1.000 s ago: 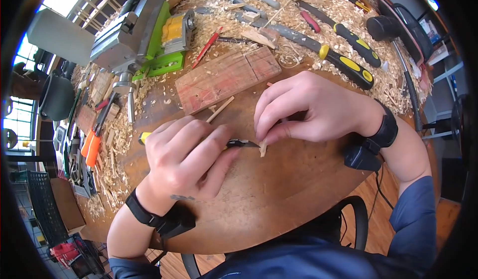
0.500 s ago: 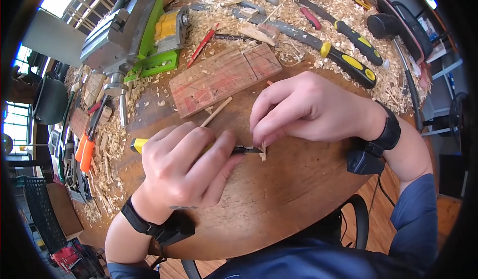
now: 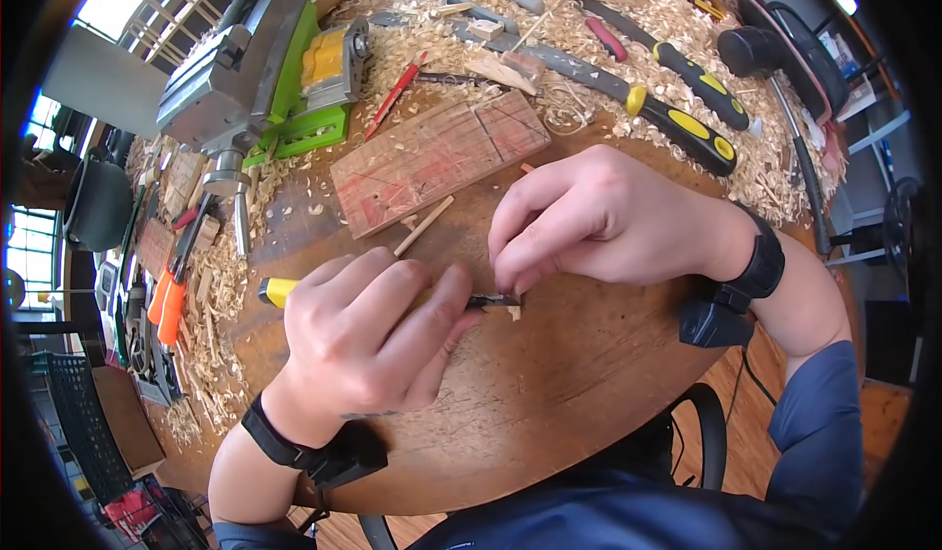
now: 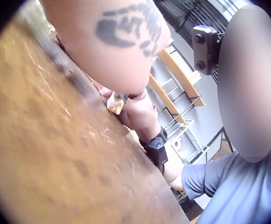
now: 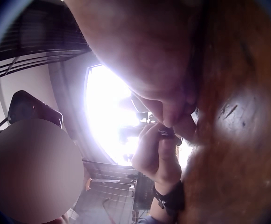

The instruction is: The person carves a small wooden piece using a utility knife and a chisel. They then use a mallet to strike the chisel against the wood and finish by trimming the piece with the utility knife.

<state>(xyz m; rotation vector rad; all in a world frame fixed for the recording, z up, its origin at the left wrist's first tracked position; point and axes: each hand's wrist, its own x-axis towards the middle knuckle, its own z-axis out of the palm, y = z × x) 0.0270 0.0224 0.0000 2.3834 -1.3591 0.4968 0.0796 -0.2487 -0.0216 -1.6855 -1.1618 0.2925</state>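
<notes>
Over the near part of the desk [image 3: 569, 393], the left hand [image 3: 368, 329] is curled round a yellow-and-black craft knife [image 3: 278, 291], its blade pointing toward the other hand. The right hand [image 3: 603, 221] has thumb and fingers drawn together, apparently pinching a small piece of wood [image 3: 515, 313]; its lower end shows below the fingertips, at the blade's tip, while the rest is hidden. The step in hand looks like paring that piece. The next move seems to call for a short, light stroke, with the pinch steady and the fingertips out of the blade's path.

Just beyond the hands lies a thin wooden stick [image 3: 424, 226], then a red-stained wooden board [image 3: 437, 162]. Farther off, a black-and-yellow-handled file [image 3: 687, 136] lies among wood shavings [image 3: 579, 94], with a metal vise [image 3: 221, 89] to the left.
</notes>
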